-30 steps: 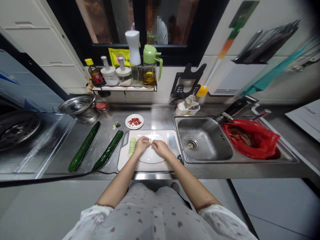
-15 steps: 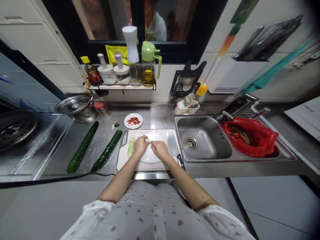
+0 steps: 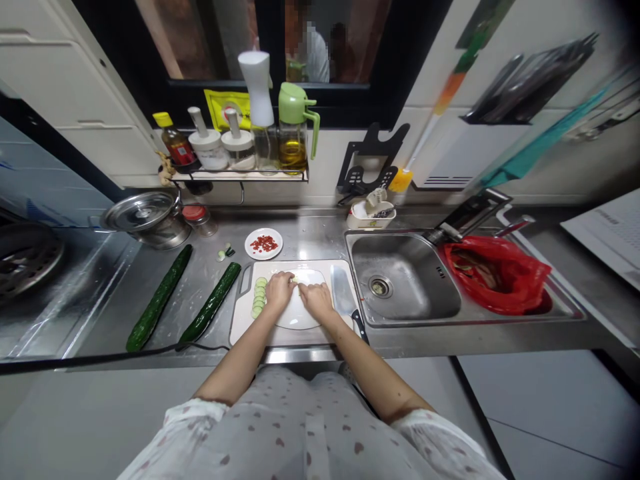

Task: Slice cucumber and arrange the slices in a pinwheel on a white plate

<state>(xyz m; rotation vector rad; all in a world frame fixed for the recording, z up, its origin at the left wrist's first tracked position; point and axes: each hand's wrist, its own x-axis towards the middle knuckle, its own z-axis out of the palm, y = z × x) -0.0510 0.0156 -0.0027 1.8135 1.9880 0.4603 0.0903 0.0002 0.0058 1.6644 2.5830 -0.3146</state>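
A white plate (image 3: 295, 317) rests on the pale cutting board (image 3: 243, 327). Over its far part my left hand (image 3: 279, 292) and my right hand (image 3: 316, 299) are close together with fingers bent and pinched. A small pale green cucumber slice (image 3: 295, 280) shows between the fingertips, partly hidden by them. Left of the plate lies a row of overlapping cucumber slices (image 3: 259, 298), beside my left hand. To the right of my right hand is a kitchen knife (image 3: 342, 288), flat on the board, its black handle towards me.
Two whole cucumbers (image 3: 212, 301) lie left of the board. Behind it sits a small dish (image 3: 264, 254) of chopped red pieces. The sink (image 3: 410, 280) is at the right, with a red plastic bag (image 3: 520, 283). A lidded steel pot (image 3: 153, 227) stands back left.
The camera view has shifted slightly, so the counter appears a little further left. Both hands stay over the plate, with only small finger movements at the cucumber slice.
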